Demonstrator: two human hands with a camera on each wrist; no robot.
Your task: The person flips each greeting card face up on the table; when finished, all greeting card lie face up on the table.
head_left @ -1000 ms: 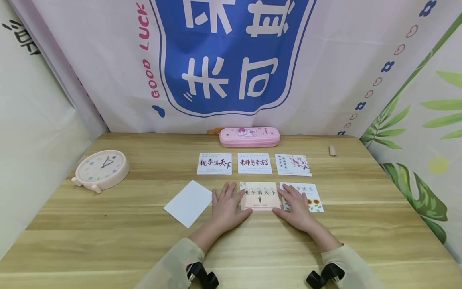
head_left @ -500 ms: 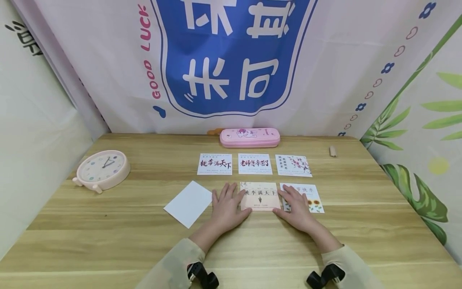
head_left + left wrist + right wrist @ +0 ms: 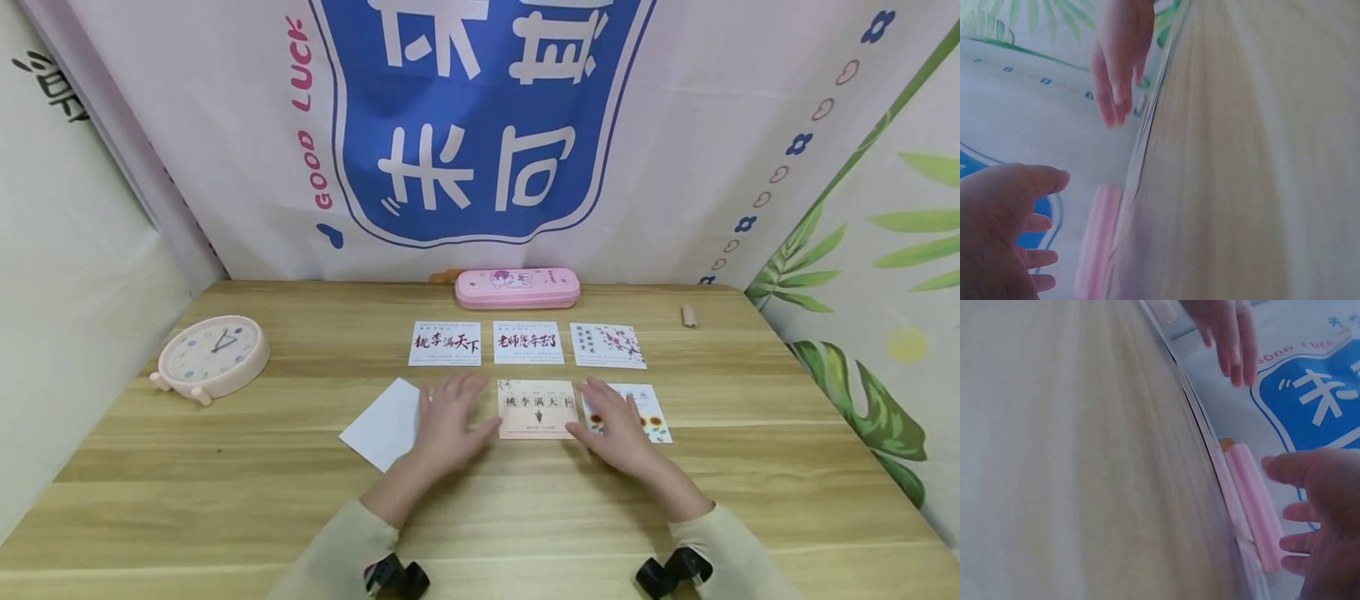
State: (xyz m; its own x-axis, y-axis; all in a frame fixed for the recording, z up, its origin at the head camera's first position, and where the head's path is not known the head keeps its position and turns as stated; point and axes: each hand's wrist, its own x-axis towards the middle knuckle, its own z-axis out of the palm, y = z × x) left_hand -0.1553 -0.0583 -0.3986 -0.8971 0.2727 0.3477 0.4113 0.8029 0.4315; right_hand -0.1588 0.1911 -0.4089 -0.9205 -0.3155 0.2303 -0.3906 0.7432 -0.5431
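Note:
In the head view a cream-pink card (image 3: 538, 410) with dark characters lies between the two hands. My left hand (image 3: 448, 427) is to its left, slightly blurred, fingers spread, overlapping the right part of a blank white card (image 3: 382, 423). My right hand (image 3: 617, 427) covers the left part of a sunflower card (image 3: 654, 417), its thumb and forefinger at the right edge of the cream-pink card. Both wrist views show relaxed fingers with nothing gripped; the left hand (image 3: 1004, 228) and the right hand (image 3: 1329, 519) each appear with thumb apart from the fingers.
Behind lie three more cards: one with red writing (image 3: 445, 343), a second red-lettered card (image 3: 528, 342), and a blossom card (image 3: 608, 345). A pink pencil case (image 3: 517, 288) stands at the back edge, a round clock (image 3: 212, 357) at left, a small tan eraser-like piece (image 3: 689, 316) at right.
My left hand has shifted left, away from the cream-pink card and over part of the blank white card. The right hand has barely moved, and the cards lie where they were.

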